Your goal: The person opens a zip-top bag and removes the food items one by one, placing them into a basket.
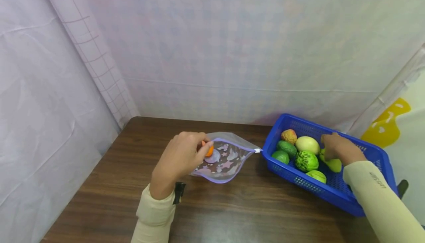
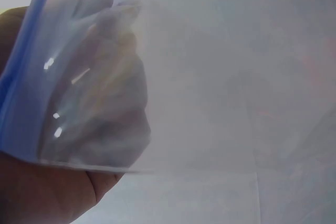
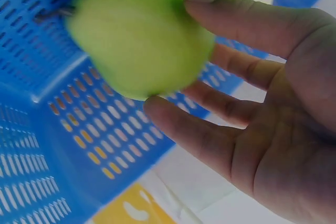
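A clear zipper bag [image 1: 229, 162] with a purple rim, a white slider and pale star prints lies on the table with its mouth spread. My left hand [image 1: 182, 154] grips its left edge, and the left wrist view shows the curled fingers [image 2: 100, 98] through the plastic. Something orange [image 1: 209, 150] shows beside the left fingertips; part of it is hidden by the hand. Over in the blue basket [image 1: 295, 178], my right hand [image 1: 340, 149] holds a green pear [image 3: 139, 40] between thumb and fingertips, its stem pointing away from the palm.
Also in the basket are a pale yellow oval fruit [image 1: 307, 144], a reddish-yellow fruit [image 1: 289, 136], a bumpy green fruit [image 1: 307, 160] and several other green ones. The basket stands at the right of the brown table [image 1: 212, 213]. White curtains [image 1: 232, 51] hang behind and at the left.
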{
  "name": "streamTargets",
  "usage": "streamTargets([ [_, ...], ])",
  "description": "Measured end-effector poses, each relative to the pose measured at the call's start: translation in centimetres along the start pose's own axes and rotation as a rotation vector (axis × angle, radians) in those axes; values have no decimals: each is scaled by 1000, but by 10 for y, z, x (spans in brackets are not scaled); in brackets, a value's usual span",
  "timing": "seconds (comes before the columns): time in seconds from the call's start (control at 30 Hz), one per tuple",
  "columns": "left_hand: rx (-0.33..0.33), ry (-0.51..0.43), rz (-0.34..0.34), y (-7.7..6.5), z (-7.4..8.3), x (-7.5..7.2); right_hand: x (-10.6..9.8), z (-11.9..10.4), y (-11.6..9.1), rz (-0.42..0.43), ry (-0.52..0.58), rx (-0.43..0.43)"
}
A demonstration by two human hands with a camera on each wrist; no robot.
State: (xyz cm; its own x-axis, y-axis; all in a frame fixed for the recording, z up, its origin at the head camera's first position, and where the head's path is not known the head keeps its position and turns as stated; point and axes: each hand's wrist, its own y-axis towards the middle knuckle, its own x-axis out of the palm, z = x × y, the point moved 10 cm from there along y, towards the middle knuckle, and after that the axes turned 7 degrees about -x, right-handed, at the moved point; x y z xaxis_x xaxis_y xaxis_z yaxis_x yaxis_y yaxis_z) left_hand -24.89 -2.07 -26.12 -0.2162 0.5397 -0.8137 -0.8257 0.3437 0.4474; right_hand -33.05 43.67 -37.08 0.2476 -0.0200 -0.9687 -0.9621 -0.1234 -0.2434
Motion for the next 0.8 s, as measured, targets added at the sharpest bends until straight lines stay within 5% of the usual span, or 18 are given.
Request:
streamTargets([
  [0.37, 3, -1, 3, 1, 0, 0, -54, -48, -18, 131, -34, -66],
  [0.8, 1, 2, 24, -1, -2, 0, -116, -188, -68, 380, -42, -264],
])
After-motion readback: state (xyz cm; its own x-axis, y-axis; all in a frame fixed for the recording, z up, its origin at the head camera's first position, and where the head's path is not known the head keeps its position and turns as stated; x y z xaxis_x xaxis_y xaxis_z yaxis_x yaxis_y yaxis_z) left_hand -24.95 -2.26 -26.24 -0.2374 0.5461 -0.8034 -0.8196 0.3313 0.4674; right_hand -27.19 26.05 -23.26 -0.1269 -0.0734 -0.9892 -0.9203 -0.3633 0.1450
